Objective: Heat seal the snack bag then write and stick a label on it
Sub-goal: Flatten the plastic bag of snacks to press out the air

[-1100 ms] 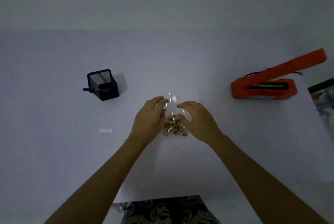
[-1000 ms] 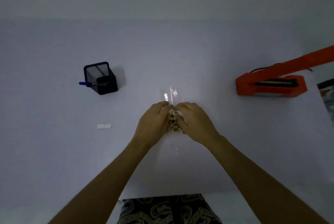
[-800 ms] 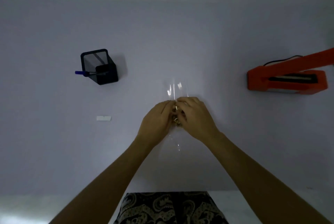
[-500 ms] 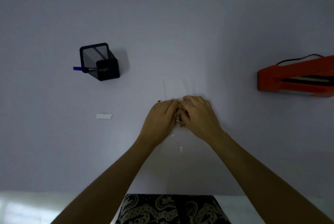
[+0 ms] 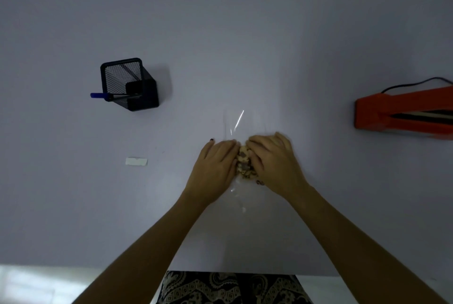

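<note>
A clear snack bag with brownish snacks lies flat at the middle of the white table. Its empty open end points away from me. My left hand and my right hand rest palm down on either side of the snacks, pressing on the bag. A small white label lies to the left. A black mesh pen holder stands at the back left, with a blue pen sticking out of it. The orange heat sealer sits at the right edge, its arm raised.
A black cable runs behind the sealer. The table's near edge lies just above my patterned clothing. Bare tabletop stretches between the bag and the sealer.
My hands closed in from the bag's sides onto the snacks and flattened the bag against the table. The camera tilted down and left, sliding the sealer toward the right edge.
</note>
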Available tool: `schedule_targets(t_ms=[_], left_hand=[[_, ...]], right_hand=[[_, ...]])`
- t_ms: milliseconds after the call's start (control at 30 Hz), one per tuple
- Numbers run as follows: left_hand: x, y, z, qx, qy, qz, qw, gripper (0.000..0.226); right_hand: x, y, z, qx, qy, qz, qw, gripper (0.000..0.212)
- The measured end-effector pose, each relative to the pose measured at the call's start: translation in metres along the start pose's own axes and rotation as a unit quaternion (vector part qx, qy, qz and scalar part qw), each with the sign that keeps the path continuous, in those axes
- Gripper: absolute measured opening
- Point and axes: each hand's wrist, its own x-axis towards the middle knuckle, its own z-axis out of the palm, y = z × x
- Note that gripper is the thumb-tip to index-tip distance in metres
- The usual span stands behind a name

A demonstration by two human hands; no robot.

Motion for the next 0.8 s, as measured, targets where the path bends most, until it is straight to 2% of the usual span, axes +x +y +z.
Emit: schedule_targets(t_ms=[133, 300, 367, 500, 567, 667, 800], left_hand=[[-0.003, -0.004, -0.001, -0.003, -0.009, -0.007, 1.0, 0.04], [-0.005, -0.004, 0.001, -0.007, -0.02, -0.014, 1.0, 0.041], [-0.006, -0.005, 0.003, -0.003, -0.021, -0.013, 1.0, 0.041], [-0.008, -0.007, 0.006, -0.014, -0.02, -0.016, 1.0, 0.041], [-0.008, -0.007, 0.005, -0.021, -0.025, -0.023, 0.999, 0.042], [-0.008, -0.008, 0.006, -0.034, -0.037, -0.027, 0.998, 0.045], [-0.009, -0.013, 0.008, -0.046, -0.041, -0.033, 0.998, 0.048]], right_hand=[[-0.011, 0.023, -0.005, -0.003, 0.011, 0.01, 1.0, 0.034], [-0.008, 0.019, -0.006, 0.015, 0.06, 0.007, 0.998, 0.035], [-0.003, 0.012, -0.003, 0.027, 0.038, -0.024, 0.999, 0.039], [-0.006, 0.02, 0.003, -0.011, -0.088, -0.064, 0.994, 0.056], [-0.011, 0.036, 0.001, -0.038, -0.122, -0.064, 0.99, 0.062], [-0.016, 0.053, -0.005, -0.05, -0.11, -0.052, 0.991, 0.063], [-0.007, 0.042, -0.01, -0.033, -0.073, -0.064, 0.995, 0.063]])
